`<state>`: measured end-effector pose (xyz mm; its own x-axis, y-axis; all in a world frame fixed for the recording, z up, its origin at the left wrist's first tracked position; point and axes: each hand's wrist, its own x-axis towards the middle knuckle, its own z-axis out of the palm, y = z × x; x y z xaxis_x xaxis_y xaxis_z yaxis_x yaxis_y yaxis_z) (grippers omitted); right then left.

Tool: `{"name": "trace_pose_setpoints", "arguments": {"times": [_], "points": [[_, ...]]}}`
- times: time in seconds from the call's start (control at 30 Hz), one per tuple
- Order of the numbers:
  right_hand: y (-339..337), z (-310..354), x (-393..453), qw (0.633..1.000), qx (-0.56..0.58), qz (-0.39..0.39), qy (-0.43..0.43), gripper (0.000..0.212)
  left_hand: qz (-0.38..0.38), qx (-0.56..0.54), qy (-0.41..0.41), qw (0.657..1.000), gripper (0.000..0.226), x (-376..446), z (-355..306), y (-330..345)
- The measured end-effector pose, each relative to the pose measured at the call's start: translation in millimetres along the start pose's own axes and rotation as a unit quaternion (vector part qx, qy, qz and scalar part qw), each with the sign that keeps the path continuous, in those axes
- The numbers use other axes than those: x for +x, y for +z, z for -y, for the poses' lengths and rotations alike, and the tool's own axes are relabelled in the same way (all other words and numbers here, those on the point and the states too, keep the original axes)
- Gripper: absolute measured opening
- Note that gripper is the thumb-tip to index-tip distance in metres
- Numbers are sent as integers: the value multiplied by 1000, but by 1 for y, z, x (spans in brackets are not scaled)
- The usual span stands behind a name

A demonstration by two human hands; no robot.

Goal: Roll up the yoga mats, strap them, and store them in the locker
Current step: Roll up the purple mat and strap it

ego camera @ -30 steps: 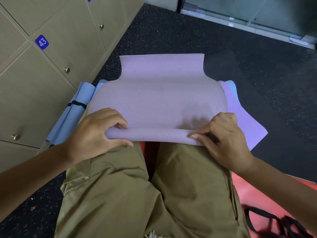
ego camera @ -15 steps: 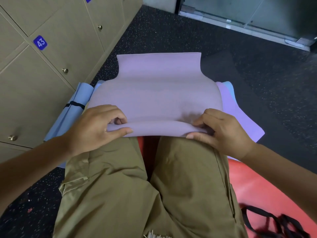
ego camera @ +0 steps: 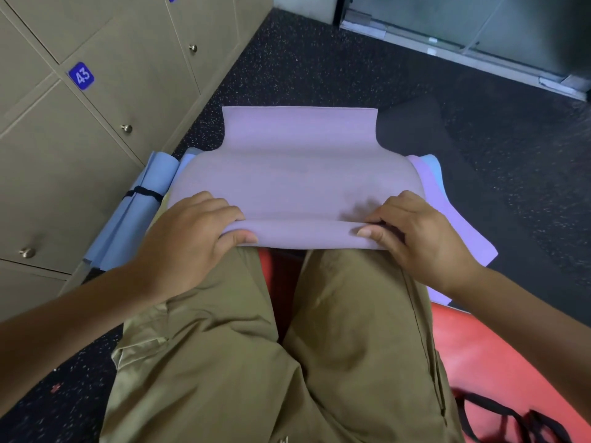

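Observation:
A lilac yoga mat (ego camera: pixel 300 167) lies spread out ahead of my knees, its near end turned over into a small flat roll (ego camera: pixel 303 233). My left hand (ego camera: pixel 192 238) grips the roll's left end, thumb underneath and fingers curled over the top. My right hand (ego camera: pixel 419 235) pinches the right end the same way. A rolled light blue mat (ego camera: pixel 140 212) bound with a black strap (ego camera: pixel 144 194) rests against the lockers (ego camera: pixel 96 116) on the left.
More mats, lilac and pale blue (ego camera: pixel 454 219), lie under the top one. A red mat (ego camera: pixel 499 356) is beneath my legs, with loose black straps (ego camera: pixel 505 417) at bottom right. Locker doors are closed; one bears number 43 (ego camera: pixel 81 75). Dark speckled floor surrounds.
Both hands have shifted a little forward along the mat with the rolled edge, regripping it; the roll stays small and flat.

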<state>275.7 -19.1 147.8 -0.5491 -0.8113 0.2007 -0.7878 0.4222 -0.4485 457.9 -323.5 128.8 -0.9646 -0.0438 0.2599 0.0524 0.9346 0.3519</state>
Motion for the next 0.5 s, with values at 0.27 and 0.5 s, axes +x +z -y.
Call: {"name": "trace_pose_setpoints", "arguments": {"times": [0.27,0.5], "points": [[-10,-2,14,972,195,50,119,26,59,-107,-59,991,42,15,12,-8],[-9,-14,34,971,193,25,138,21,64,-140,-28,988,25,41,17,-17]]}}
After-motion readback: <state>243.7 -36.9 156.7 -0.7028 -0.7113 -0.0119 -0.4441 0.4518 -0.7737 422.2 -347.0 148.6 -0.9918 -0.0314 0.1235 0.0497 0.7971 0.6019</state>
